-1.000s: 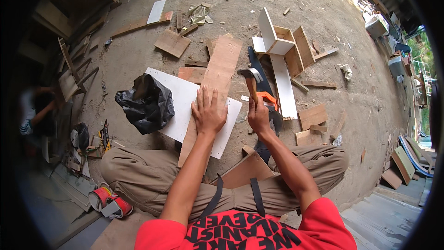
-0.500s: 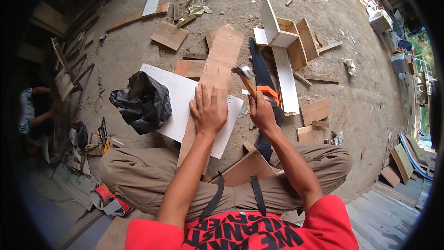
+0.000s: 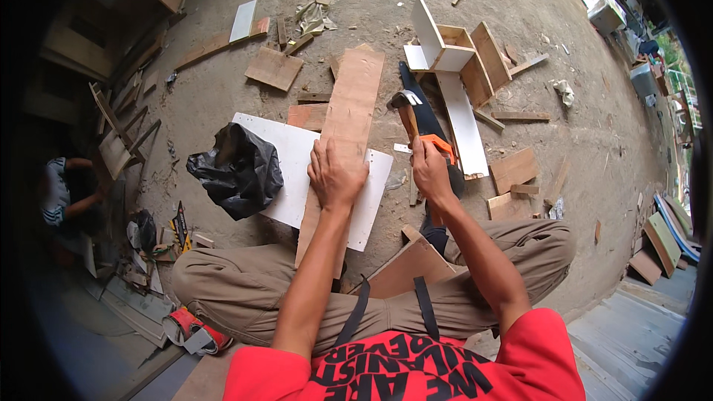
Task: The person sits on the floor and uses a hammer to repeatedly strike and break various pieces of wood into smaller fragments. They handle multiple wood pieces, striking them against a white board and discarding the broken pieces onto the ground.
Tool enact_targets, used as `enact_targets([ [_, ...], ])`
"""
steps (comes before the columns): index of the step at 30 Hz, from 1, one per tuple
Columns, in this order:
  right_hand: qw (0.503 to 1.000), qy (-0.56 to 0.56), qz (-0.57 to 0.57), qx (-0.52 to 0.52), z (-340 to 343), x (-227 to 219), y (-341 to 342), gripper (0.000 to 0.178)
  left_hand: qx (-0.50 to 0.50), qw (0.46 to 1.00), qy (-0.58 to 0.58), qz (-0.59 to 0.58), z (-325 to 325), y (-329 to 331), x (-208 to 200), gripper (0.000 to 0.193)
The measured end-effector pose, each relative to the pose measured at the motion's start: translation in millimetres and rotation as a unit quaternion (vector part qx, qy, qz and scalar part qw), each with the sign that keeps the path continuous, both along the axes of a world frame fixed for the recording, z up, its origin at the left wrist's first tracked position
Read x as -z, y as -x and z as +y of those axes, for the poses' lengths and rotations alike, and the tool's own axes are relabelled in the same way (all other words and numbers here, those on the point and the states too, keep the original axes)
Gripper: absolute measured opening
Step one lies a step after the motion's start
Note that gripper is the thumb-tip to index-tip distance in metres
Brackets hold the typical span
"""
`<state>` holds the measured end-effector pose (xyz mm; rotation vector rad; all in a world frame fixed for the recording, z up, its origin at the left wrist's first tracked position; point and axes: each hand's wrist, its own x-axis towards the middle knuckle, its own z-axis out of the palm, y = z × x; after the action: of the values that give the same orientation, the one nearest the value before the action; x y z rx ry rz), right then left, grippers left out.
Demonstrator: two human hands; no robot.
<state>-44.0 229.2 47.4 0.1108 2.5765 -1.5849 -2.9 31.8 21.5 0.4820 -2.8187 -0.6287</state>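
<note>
A long plywood strip point(image 3: 355, 96) lies across a white board point(image 3: 371, 193) in front of my crossed legs. My left hand point(image 3: 338, 174) is on the strip, its fingers bent and closed across the width. In my right hand point(image 3: 432, 171) is a hammer point(image 3: 408, 120), gripped by its wooden handle with the metal head up and away from me. The hammer is raised beside the strip, apart from it. Beyond and below it lies a handsaw with a dark blade point(image 3: 417, 100) and an orange handle point(image 3: 438, 145), partly hidden by my right hand.
A black plastic bag point(image 3: 238, 171) sits on the white board's left part. Ahead to the right stands a partly built wooden box point(image 3: 453, 56) with white panels. Wood offcuts point(image 3: 275, 68) litter the dirt floor. Another person point(image 3: 70, 193) sits at the far left.
My left hand's spread fingers have drawn in and bent on the strip. The strip has shifted slightly left over the white board. The hammer's head has tilted and moved a little right.
</note>
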Motion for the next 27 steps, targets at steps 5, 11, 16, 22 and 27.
enact_targets([
  [5,0.994,0.100,-0.043,0.006,5.3,-16.2,-0.3,0.031,0.075,0.924,-0.369,0.066,-41.1,1.4,-41.3,0.082],
  [11,0.993,0.026,0.096,-0.060,-23.9,-51.4,-20.4,0.026,0.151,0.735,-0.653,0.105,-78.0,-6.6,-73.8,0.079],
  [16,0.984,0.013,0.136,-0.114,-38.0,-14.8,-45.4,0.043,0.175,0.670,-0.711,0.121,-80.3,-16.1,-87.9,0.075],
  [22,0.969,-0.131,0.082,-0.193,-37.4,-2.6,-74.5,0.049,0.156,0.739,-0.637,0.151,-82.1,-20.6,-89.8,0.069],
  [27,0.928,-0.194,0.147,-0.281,-40.2,11.9,-83.6,0.050,0.180,0.713,-0.665,0.130,-83.6,-19.1,-87.6,0.075],
])
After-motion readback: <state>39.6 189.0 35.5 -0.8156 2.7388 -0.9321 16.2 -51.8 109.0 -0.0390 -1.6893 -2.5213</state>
